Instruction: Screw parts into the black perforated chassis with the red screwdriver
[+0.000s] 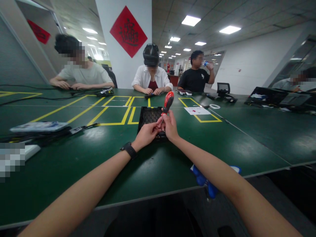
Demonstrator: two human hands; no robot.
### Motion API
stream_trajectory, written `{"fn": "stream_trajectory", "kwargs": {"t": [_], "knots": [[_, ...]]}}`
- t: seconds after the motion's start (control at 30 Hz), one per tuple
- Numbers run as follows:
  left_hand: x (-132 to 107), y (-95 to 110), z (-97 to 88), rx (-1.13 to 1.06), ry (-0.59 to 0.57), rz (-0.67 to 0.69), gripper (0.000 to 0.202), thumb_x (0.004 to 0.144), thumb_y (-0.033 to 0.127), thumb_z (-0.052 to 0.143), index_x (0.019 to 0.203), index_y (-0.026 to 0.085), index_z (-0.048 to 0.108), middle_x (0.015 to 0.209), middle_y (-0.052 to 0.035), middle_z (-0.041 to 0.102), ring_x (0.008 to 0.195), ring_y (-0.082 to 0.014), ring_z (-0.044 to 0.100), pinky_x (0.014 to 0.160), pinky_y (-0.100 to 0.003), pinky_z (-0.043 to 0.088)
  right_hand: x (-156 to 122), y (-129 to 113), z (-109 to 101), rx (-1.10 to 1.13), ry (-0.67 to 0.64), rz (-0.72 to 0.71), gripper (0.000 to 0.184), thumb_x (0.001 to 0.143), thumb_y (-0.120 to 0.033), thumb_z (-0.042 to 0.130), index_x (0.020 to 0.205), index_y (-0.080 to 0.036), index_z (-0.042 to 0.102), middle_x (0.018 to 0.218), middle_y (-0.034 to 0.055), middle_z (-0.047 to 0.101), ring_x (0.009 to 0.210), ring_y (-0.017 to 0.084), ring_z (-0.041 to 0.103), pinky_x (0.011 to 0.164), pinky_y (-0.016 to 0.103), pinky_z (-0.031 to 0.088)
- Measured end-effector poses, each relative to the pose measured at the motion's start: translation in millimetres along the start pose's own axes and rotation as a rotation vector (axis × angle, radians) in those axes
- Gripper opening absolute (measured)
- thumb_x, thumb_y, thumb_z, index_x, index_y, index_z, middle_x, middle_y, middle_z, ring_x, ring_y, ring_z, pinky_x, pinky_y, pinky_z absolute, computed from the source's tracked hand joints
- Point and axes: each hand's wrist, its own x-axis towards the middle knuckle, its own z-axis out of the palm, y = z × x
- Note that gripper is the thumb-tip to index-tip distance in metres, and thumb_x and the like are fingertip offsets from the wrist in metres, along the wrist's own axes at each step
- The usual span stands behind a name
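Note:
A screwdriver [168,102] with a red and black handle stands nearly upright, handle up, in my right hand [171,126]. My right fingers are closed around its lower part. My left hand [148,133] meets the right one at the screwdriver's lower end, its fingers pinched together. Whatever lies between the left fingertips is too small to make out, and the screwdriver's tip is hidden. Under both hands lies a black rectangular tray-like case [142,115] with a patterned inside. Its near right part is covered by my hands.
Blue gloves [201,177] lie at the table's front edge, under my right forearm. Cables [59,133] and a flat pale box [39,126] are at left. A paper sheet [197,111] and a tape roll [214,106] lie at right. Several people sit across the green table [98,177].

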Motion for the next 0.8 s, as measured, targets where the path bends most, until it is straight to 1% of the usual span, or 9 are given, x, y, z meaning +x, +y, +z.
{"fn": "stream_trajectory", "kwargs": {"t": [0.1,0.2,0.3,0.37,0.47,0.6,0.7,0.8], "knots": [[0.2,1.1,-1.8,-0.010,-0.021,0.017,0.016,0.083,0.025,0.051,0.081,0.014,0.062,0.074,-0.0032,0.064,0.067,-0.0144,0.055,0.064,-0.024,0.040,-0.1,0.1,-0.7,0.013,0.004,-0.002,0.033,0.088,-0.043,0.044,0.113,-0.022,0.043,0.064,-0.0050,0.056,0.044,0.006,0.048,0.036,0.015,0.033],[0.5,3.3,-3.3,-0.040,-0.038,0.029,0.017,0.084,0.025,0.050,0.081,0.014,0.062,0.073,-0.0027,0.063,0.066,-0.0141,0.055,0.064,-0.024,0.040,0.1,-0.7,-0.1,0.005,0.035,-0.010,0.032,0.088,-0.042,0.045,0.112,-0.021,0.043,0.062,-0.0053,0.056,0.044,0.006,0.048,0.036,0.015,0.033],[0.7,6.4,-3.7,-0.095,-0.029,0.022,0.018,0.083,0.028,0.051,0.084,0.014,0.062,0.073,-0.0016,0.063,0.064,-0.0130,0.053,0.062,-0.023,0.040,0.3,-1.6,0.8,0.004,0.050,-0.028,0.030,0.088,-0.041,0.047,0.110,-0.021,0.042,0.061,-0.0058,0.055,0.044,0.006,0.049,0.037,0.015,0.035],[0.8,8.0,-3.6,-0.106,-0.013,0.018,0.017,0.081,0.030,0.055,0.083,0.014,0.061,0.072,-0.0007,0.062,0.062,-0.0122,0.051,0.059,-0.022,0.039,0.1,-1.8,1.1,-0.002,0.048,-0.031,0.030,0.087,-0.041,0.048,0.109,-0.022,0.041,0.061,-0.0061,0.055,0.044,0.005,0.048,0.038,0.015,0.036],[0.8,8.6,-3.1,-0.077,-0.004,0.013,0.015,0.076,0.030,0.061,0.078,0.015,0.059,0.068,0.0005,0.059,0.060,-0.0117,0.049,0.057,-0.022,0.038,-0.6,-1.5,1.5,-0.023,0.039,-0.020,0.032,0.086,-0.043,0.049,0.109,-0.023,0.040,0.062,-0.0067,0.055,0.043,0.005,0.048,0.037,0.014,0.035],[0.4,6.0,-1.8,-0.055,-0.009,0.007,0.013,0.076,0.027,0.061,0.076,0.014,0.057,0.068,0.0001,0.059,0.061,-0.0120,0.050,0.059,-0.023,0.039,-0.9,-0.1,1.2,-0.029,0.023,-0.019,0.034,0.086,-0.044,0.050,0.110,-0.023,0.040,0.062,-0.0065,0.055,0.044,0.005,0.048,0.037,0.014,0.035],[0.4,3.1,-0.5,-0.017,-0.003,0.008,0.010,0.077,0.025,0.059,0.076,0.015,0.058,0.069,-0.0007,0.060,0.063,-0.0129,0.052,0.061,-0.023,0.040,-0.5,1.4,0.0,-0.007,0.012,-0.014,0.033,0.088,-0.046,0.044,0.112,-0.022,0.042,0.064,-0.0051,0.055,0.045,0.005,0.048,0.036,0.014,0.033],[0.3,1.2,0.4,0.015,-0.010,0.010,0.009,0.079,0.022,0.055,0.079,0.015,0.060,0.075,-0.0026,0.063,0.068,-0.0148,0.056,0.065,-0.025,0.041,0.0,3.1,-1.3,0.023,0.008,-0.008,0.032,0.090,-0.045,0.039,0.111,-0.020,0.046,0.065,-0.0037,0.056,0.044,0.005,0.048,0.035,0.015,0.032]]}}
